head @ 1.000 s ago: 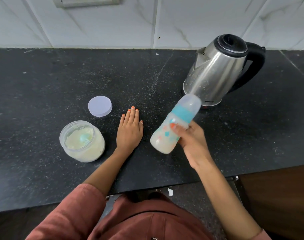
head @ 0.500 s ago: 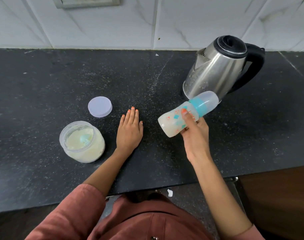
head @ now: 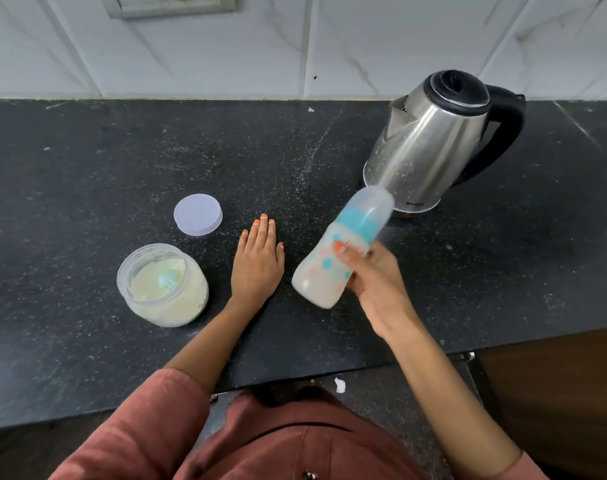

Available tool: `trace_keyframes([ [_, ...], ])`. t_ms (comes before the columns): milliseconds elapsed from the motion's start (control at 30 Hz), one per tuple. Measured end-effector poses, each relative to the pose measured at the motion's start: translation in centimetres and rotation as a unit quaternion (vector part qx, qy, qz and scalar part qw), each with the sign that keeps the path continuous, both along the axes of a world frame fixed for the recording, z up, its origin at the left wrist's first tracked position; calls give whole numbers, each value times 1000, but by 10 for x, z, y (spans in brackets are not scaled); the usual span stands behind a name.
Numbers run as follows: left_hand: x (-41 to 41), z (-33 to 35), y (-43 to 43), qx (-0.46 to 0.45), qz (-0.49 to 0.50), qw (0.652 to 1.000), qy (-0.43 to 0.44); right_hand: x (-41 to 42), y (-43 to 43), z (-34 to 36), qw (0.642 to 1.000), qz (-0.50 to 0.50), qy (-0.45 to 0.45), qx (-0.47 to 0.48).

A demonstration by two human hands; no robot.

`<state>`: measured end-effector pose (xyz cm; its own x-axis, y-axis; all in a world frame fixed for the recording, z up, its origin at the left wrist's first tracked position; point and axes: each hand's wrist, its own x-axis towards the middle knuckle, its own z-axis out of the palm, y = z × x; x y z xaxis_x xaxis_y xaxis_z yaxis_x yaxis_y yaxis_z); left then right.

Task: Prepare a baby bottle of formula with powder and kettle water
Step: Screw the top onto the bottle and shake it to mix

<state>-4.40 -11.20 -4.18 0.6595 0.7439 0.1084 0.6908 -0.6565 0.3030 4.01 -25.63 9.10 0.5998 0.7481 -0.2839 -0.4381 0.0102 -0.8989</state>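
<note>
My right hand (head: 374, 289) grips a capped baby bottle (head: 336, 251) with a teal collar and a clear cap. It holds the bottle tilted above the black counter (head: 87, 161), base down-left and cap pointing toward the kettle; milky liquid fills the lower part and the bottle is blurred. My left hand (head: 258, 261) lies flat on the counter, fingers straight, between the bottle and the open formula jar (head: 163, 289). The jar holds pale powder with a teal scoop in it. The steel kettle (head: 430, 143) with black lid and handle stands at the back right.
The jar's round pale lid (head: 198, 214) lies on the counter behind the jar. A tiled wall runs along the back. The counter's front edge is close to my body, with a wooden cabinet front (head: 554, 393) at lower right.
The bottle has swung from a near-horizontal tilt half a second ago back to a steeper one, base lower, as one second ago. My left hand has stayed still.
</note>
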Motion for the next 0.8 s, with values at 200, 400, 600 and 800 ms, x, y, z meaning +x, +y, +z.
trace_keyframes([
  [200, 0, 0, 0, 4, -1, 1000, -10, 6, 1, 2, 999, -36, 13, 31],
  [400, 0, -1, 0, 6, 1, 1000, -9, 0, 0, 1, 1000, 13, -13, -1],
  [600, 0, 0, -1, 8, 2, 1000, -10, 6, 1, 4, 998, -37, 18, 37],
  [800, 0, 1, 0, -1, 1, 1000, 0, 1, 0, 4, 1000, 27, -9, -4],
])
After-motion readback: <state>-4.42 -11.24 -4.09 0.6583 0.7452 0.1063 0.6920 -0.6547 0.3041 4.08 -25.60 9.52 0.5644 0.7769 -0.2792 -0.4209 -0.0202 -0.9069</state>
